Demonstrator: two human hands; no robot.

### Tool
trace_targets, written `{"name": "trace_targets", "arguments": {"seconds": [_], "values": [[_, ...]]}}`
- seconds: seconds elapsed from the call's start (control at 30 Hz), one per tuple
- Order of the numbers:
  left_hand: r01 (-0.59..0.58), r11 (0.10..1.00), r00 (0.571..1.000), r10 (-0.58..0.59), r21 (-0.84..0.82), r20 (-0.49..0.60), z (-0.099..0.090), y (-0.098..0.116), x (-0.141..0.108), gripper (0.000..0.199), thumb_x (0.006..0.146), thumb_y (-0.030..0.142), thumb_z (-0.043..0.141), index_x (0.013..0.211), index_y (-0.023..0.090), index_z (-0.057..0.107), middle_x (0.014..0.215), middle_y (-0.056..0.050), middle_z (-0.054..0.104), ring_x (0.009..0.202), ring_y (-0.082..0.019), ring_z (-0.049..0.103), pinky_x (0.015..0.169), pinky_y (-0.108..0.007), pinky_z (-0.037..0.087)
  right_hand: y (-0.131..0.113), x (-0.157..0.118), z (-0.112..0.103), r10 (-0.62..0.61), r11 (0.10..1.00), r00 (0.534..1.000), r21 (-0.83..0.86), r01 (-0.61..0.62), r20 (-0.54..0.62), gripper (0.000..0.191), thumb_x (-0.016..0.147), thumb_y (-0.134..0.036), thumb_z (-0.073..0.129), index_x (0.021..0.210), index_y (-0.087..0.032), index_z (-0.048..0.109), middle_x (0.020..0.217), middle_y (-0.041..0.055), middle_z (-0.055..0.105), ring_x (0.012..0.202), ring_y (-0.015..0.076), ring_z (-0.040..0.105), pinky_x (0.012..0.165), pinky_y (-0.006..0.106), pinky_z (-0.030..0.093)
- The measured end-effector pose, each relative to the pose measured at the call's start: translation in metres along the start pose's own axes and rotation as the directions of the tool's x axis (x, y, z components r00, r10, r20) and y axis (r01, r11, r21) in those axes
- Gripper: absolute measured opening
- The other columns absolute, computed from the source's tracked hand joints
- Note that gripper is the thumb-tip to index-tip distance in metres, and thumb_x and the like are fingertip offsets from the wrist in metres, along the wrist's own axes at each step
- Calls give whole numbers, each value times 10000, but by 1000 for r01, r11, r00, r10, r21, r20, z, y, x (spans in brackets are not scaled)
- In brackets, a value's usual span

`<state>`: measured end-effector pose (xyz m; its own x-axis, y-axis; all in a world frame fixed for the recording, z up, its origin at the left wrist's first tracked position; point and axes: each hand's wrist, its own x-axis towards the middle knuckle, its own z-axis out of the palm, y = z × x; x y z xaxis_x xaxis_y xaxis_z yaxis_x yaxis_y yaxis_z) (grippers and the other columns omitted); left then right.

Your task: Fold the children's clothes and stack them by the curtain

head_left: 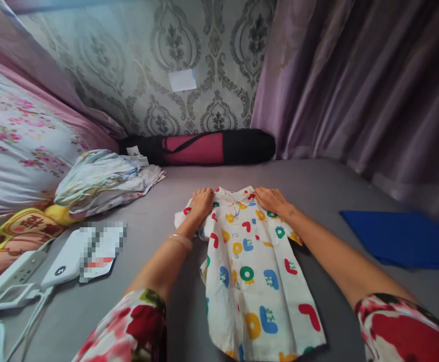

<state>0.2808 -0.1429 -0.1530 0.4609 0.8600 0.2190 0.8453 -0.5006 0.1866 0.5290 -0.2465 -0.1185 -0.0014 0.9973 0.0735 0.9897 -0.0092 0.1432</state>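
Observation:
A small white short-sleeved shirt (pixel 257 266) with colourful letter prints lies front up on the grey sheet, its collar pointing away from me. At the shirt's left shoulder in view, my left hand (pixel 203 200) is closed on the cloth, a pale bangle on its wrist. My right hand (pixel 270 198) is closed at the other shoulder, beside the collar. The fingertips of both hands are partly hidden. Creases run down the shirt's front, and its hem lies nearest me, between my forearms.
A blue flat cloth (pixel 400 239) lies at the right. At the left are piled clothes (pixel 106 178), a yellow cushion (pixel 26 229), a power strip (pixel 19 271) with cables and a white power bank (pixel 68 256). A black-and-red roll (pixel 204 148) lies along the wall.

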Motion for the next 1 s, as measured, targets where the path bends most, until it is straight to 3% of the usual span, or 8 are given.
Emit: {"name": "trace_targets", "arguments": {"seconds": [0.17, 0.37, 0.47, 0.57, 0.73, 0.83, 0.9, 1.0], "values": [[-7, 999, 999, 9, 33, -42, 9, -10, 16, 333, 998, 290, 265, 1090, 193, 570, 1113, -125, 613, 1028, -265, 501, 860, -390, 321, 3, 27, 12, -8, 1000, 998, 10, 7, 63, 361, 1013, -290, 241, 1124, -191, 569, 1140, 123, 653, 982, 246, 638, 784, 326, 432], [44, 997, 992, -36, 63, -120, 12, -14, 42, 329, 985, 263, 279, 1106, 184, 574, 1132, -151, 585, 1063, -286, 483, 893, -408, 325, 8, 58, 20, 16, 999, 999, 45, -17, 29, 355, 1004, -236, 242, 1177, -174, 546, 1163, 152, 636, 1011, 260, 624, 802, 348, 426], [77, 997, 996, -78, -25, -41, 14, -16, 53, 303, 969, 265, 327, 1084, 183, 596, 1153, -156, 593, 1098, -287, 493, 916, -413, 333, 10, 66, 25, 21, 994, 998, 104, -26, 52, 338, 993, -225, 276, 1157, -176, 567, 1155, 144, 640, 1019, 256, 615, 817, 351, 421], [205, 957, 978, -191, -205, 87, 14, -18, 65, 256, 927, 278, 411, 1009, 190, 638, 1114, -135, 641, 1077, -282, 543, 919, -417, 351, 12, 75, 30, 78, 969, 996, 231, -84, 37, 328, 986, -243, 310, 1098, -174, 611, 1158, 138, 641, 1041, 233, 593, 831, 312, 406], [337, 877, 939, -288, -343, 189, 9, -20, 83, 458, 917, 483, 367, 806, 166, 679, 722, -86, 671, 795, -251, 625, 790, -381, 416, 20, 99, 35, 85, 870, 988, 475, -135, 127, 334, 972, -312, 382, 909, -145, 664, 943, 84, 695, 828, 166, 601, 673, 221, 390], [335, 836, 940, -260, -435, 223, 10, -18, 87, 429, 851, 532, 476, 807, 163, 689, 650, -50, 642, 727, -220, 608, 717, -326, 432, 20, 106, 36, 67, 819, 990, 559, -128, 128, 310, 948, -360, 442, 894, -146, 660, 871, 47, 688, 750, 149, 583, 616, 212, 372], [259, 854, 965, -205, -451, 166, 14, -15, 87, 357, 846, 479, 508, 871, 171, 687, 721, -40, 660, 759, -205, 605, 716, -302, 435, 17, 103, 36, 98, 828, 993, 549, -115, 61, 273, 940, -357, 461, 934, -160, 650, 916, 49, 683, 805, 163, 587, 652, 220, 380], [95, 927, 992, -119, -363, -45, 23, -11, 83, 296, 915, 378, 435, 1020, 197, 643, 921, -62, 680, 903, -210, 598, 798, -310, 421, 8, 94, 35, 176, 895, 982, 426, -130, -70, 313, 985, -376, 362, 1068, -198, 607, 1081, 87, 651, 936, 204, 592, 747, 265, 396]]}}
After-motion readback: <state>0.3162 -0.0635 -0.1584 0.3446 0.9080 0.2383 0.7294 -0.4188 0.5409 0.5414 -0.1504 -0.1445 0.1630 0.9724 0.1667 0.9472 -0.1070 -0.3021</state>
